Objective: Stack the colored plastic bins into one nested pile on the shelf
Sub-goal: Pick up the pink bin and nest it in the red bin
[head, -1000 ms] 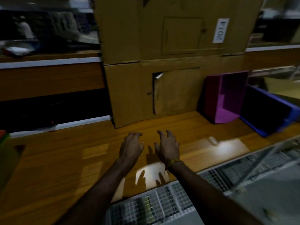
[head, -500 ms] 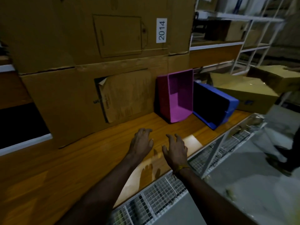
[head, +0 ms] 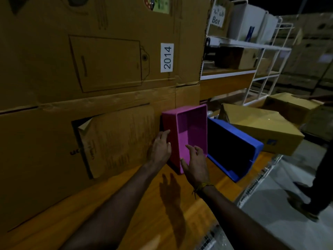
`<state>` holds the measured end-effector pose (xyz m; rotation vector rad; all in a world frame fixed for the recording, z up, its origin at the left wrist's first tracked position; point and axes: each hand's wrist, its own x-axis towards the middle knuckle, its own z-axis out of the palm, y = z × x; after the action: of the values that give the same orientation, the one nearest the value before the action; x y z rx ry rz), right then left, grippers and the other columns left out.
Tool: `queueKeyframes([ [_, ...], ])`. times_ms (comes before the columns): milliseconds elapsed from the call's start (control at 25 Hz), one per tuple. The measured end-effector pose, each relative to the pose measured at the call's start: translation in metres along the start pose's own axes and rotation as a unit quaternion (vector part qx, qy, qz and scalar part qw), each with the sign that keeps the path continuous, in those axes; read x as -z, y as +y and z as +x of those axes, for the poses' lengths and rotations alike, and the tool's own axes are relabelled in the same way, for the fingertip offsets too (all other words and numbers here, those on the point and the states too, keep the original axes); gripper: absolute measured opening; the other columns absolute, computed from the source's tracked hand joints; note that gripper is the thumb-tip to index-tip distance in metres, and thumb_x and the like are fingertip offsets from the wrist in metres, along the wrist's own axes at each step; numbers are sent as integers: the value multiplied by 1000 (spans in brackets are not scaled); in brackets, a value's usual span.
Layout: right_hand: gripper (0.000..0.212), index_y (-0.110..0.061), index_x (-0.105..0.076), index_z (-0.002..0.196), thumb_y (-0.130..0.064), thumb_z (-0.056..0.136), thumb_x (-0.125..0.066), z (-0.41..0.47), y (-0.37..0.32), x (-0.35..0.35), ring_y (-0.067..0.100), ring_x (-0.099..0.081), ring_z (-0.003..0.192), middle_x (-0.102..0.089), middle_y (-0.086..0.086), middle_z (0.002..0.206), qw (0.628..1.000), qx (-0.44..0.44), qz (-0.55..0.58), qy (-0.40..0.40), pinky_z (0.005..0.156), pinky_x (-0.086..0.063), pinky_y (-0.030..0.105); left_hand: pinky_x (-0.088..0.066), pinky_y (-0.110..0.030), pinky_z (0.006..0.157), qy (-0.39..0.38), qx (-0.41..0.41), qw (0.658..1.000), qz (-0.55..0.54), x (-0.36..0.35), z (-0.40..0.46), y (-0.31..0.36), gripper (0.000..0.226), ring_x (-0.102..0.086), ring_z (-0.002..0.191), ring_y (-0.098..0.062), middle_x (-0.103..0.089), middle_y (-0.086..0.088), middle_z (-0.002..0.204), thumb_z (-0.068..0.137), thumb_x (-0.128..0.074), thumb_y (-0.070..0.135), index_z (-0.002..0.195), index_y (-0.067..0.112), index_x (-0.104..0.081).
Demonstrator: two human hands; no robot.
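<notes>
A pink bin (head: 193, 127) lies on its side on the wooden shelf (head: 144, 204), its opening turned toward me. Just right of it a blue bin (head: 259, 147) also lies tilted on its side, its inside dark. My left hand (head: 160, 148) rests flat against the pink bin's outer left wall, fingers apart. My right hand (head: 195, 163) has its fingers inside the opening and its thumb at the near rim, gripping that wall.
Large cardboard boxes (head: 90, 69) form a wall right behind the shelf. More cardboard boxes (head: 261, 130) lie to the right of the blue bin, before a white wire rack (head: 252, 47). Another person's legs (head: 320, 177) stand at far right. The shelf's front edge is wire mesh (head: 257, 179).
My view has swung right and come closer to the bins. Both hands have moved forward from above the bare shelf onto the pink bin, which has stayed in place.
</notes>
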<state>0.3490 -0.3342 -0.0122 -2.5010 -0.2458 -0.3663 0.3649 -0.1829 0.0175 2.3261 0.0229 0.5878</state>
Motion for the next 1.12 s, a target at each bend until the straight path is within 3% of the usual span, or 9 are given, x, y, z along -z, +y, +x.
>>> queueKeyframes([
  [120, 56, -26, -34, 145, -34, 94, -56, 60, -17, -9, 23, -46, 129, -36, 8, 146, 999, 2, 43, 23, 100, -46, 36, -28, -18, 101, 12, -15, 1000, -25, -5, 62, -2, 53, -41, 136, -23, -39, -8, 151, 94, -46, 5, 145, 13, -39],
  [280, 56, -25, -36, 144, -31, 93, -58, 115, -32, -27, 23, -48, 126, -43, 6, 140, 995, -14, 90, 41, 101, -47, 41, -22, -23, 114, 17, -25, 999, -27, -15, 121, -14, 61, -32, 144, -22, -35, -9, 155, 88, -39, -6, 146, 12, -38],
  [440, 55, -25, -37, 143, -32, 92, -57, 140, -33, -38, 26, -52, 123, -52, 7, 136, 994, -22, 102, 39, 99, -47, 50, -18, -36, 121, -60, -70, 996, -13, -28, 139, -28, 70, -26, 146, -27, -36, -10, 155, 80, -47, -9, 146, 10, -39],
  [520, 50, -22, -41, 139, -30, 92, -57, 141, -29, -41, 28, -57, 118, -60, 8, 129, 993, -15, 111, 37, 96, -48, 50, -22, -41, 120, -63, -88, 994, -18, -32, 136, -29, 67, -35, 141, -29, -46, -12, 148, 76, -50, -5, 141, 10, -47],
  [600, 42, -20, -47, 132, -30, 92, -56, 137, -28, -40, 28, -59, 113, -63, 8, 122, 991, -18, 124, 48, 94, -48, 51, -28, -40, 117, -14, -106, 994, -37, -28, 127, -25, 57, -49, 129, -27, -59, -11, 133, 73, -49, 0, 128, 9, -60],
  [720, 23, -18, -54, 109, -35, 93, -53, 117, -33, -31, 26, -62, 94, -65, 6, 100, 981, -13, 172, 94, 80, -50, 46, -41, -29, 103, 44, -118, 990, -66, -13, 101, -13, 46, -58, 111, -20, -68, -8, 114, 74, -48, -4, 112, 9, -69],
  [840, 28, -17, -51, 87, -44, 94, -48, 83, -41, -15, 28, -59, 82, -58, 4, 83, 971, -25, 209, 115, 68, -43, 40, -46, -21, 88, 66, -139, 983, -97, 3, 59, 0, 43, -62, 97, -15, -69, -8, 105, 76, -48, -5, 111, 8, -69],
  [960, 28, -13, -53, 86, -39, 93, -44, 43, -37, -3, 34, -55, 89, -55, 13, 90, 976, -42, 181, 116, 73, -41, 40, -52, -30, 82, 74, -138, 984, -82, 13, 16, 5, 42, -64, 91, -17, -68, -6, 98, 78, -48, -2, 112, 13, -68],
  [1120, 42, -5, -59, 105, -40, 92, -39, -19, -32, 12, 33, -48, 105, -53, 23, 108, 973, -84, 195, 88, 79, -30, 33, -55, -37, 81, 62, -97, 992, -45, 27, -39, 7, 34, -62, 93, -14, -66, -2, 103, 86, -50, 6, 112, 19, -67],
])
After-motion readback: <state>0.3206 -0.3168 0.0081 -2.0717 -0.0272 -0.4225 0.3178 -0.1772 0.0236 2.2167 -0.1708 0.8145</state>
